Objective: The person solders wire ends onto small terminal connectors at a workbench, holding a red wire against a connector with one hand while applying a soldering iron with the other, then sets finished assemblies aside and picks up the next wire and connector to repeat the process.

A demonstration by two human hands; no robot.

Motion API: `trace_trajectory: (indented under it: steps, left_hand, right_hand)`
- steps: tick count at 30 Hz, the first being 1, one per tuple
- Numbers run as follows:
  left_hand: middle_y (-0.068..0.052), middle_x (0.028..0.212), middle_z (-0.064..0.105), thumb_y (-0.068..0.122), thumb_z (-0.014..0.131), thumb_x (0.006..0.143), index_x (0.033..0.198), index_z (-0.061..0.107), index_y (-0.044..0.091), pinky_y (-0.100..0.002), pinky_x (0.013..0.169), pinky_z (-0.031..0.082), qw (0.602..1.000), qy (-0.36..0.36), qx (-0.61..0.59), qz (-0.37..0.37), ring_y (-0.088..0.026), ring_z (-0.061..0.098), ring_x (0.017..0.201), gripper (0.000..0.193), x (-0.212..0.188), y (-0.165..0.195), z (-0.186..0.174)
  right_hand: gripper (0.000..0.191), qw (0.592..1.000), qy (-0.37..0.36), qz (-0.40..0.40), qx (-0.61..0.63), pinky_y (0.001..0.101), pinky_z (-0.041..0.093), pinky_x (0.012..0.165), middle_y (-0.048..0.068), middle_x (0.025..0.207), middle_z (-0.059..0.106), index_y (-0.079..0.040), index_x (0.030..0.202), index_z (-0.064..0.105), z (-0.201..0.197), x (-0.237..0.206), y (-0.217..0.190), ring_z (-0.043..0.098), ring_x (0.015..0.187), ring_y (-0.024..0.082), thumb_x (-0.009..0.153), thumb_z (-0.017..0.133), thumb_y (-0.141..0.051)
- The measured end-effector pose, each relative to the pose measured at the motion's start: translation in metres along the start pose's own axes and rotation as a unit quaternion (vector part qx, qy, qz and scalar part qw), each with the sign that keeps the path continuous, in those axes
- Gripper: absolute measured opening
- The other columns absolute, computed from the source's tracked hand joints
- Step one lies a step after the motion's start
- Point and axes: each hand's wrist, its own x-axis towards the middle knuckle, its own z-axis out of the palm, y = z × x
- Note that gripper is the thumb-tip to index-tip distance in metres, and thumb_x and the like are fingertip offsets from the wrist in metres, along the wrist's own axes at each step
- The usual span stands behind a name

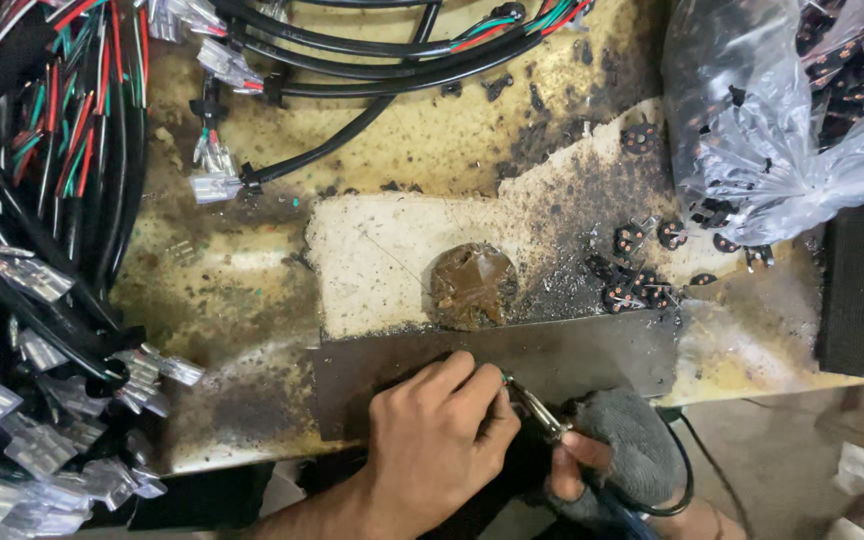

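My left hand (432,440) is bare and rests on the near edge of a dark metal plate (592,355). It pinches thin metal tweezers (535,408) whose tips point right, toward my right hand. My right hand (617,450) wears a grey fingerless glove and sits just off the bench edge, its fingers curled around a blue-handled tool (607,505) with a black cord (687,470). What sits between the tweezer tips and the gloved fingers is too small to make out.
The bench top (252,290) is stained and scorched. A round brown lump (470,287) lies beyond the plate, with small black round parts (632,280) to its right. A clear plastic bag (752,120) of those parts lies at back right. Wire harnesses with clear connectors (42,280) fill the left.
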Motion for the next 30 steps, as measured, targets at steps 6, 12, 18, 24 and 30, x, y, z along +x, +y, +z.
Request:
trace_trajectory:
  steps: [6,12,18,24,30]
  left_hand:
    - [-0.007,0.076,0.058,0.015,0.074,0.084,0.077,0.059,0.010,-0.042,0.055,0.052,1.000,-0.009,-0.011,-0.005,-0.029,0.067,0.070,0.017,0.000,-0.001,0.002]
    - [-0.007,0.076,0.058,0.015,0.074,0.084,0.078,0.059,0.010,-0.043,0.053,0.051,1.000,-0.014,-0.003,-0.002,-0.029,0.068,0.069,0.017,0.000,-0.001,0.002]
    - [-0.007,0.075,0.057,0.016,0.074,0.085,0.077,0.057,0.010,-0.043,0.054,0.051,1.000,-0.004,0.001,0.010,-0.030,0.067,0.069,0.020,0.000,-0.001,0.003]
    - [-0.008,0.076,0.057,0.014,0.073,0.085,0.078,0.058,0.009,-0.041,0.052,0.052,1.000,-0.020,-0.009,-0.005,-0.029,0.067,0.068,0.017,-0.001,0.000,0.002]
    - [-0.007,0.074,0.057,0.014,0.074,0.083,0.076,0.058,0.010,-0.042,0.054,0.052,1.000,0.016,0.013,0.011,-0.029,0.067,0.068,0.018,0.000,0.003,0.004]
  right_hand:
    - [0.019,0.962,0.132,0.210,0.113,0.0305,0.049,0.063,0.001,0.081,0.067,-0.008,0.112,0.062,0.010,-0.016,-0.002,0.063,0.067,0.015,0.096,0.073,-0.014]
    - [0.021,0.878,0.111,0.372,0.280,0.0321,0.048,0.059,0.007,0.077,0.066,0.000,0.096,0.065,0.013,-0.063,0.024,0.062,0.064,0.019,0.098,0.076,-0.017]
    - [0.028,0.762,-0.011,0.537,0.362,0.0356,0.052,0.051,0.011,0.060,0.071,0.000,0.072,0.071,0.003,-0.055,0.022,0.068,0.054,0.022,0.094,0.075,-0.017]
    - [0.029,0.700,-0.031,0.636,0.324,0.0379,0.052,0.049,0.014,0.051,0.071,0.003,0.061,0.073,-0.006,-0.009,0.003,0.068,0.049,0.024,0.083,0.071,-0.016]
    - [0.031,0.842,-0.116,0.471,0.235,0.0319,0.052,0.049,0.007,0.050,0.070,-0.003,0.056,0.076,-0.002,-0.014,0.011,0.069,0.049,0.017,0.083,0.072,-0.019]
